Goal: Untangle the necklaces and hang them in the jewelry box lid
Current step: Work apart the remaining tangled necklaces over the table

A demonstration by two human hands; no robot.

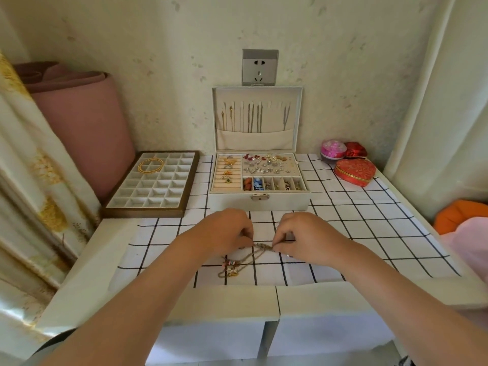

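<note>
A tangle of thin gold necklaces (247,258) with small pendants lies on the checked cloth in front of me. My left hand (224,233) pinches one end of the knot and my right hand (306,236) pinches the other, a short stretch of chain taut between them. Behind them stands the white jewelry box (260,200), open, its upright lid (257,138) holding several chains that hang from hooks into a pocket.
A brown compartment tray (148,210) with gold bangles sits to the left of the box. Red heart-shaped boxes (355,171) and a pink round box (333,149) stand at the back right. A pink roll (87,122) and a curtain (31,165) line the left side.
</note>
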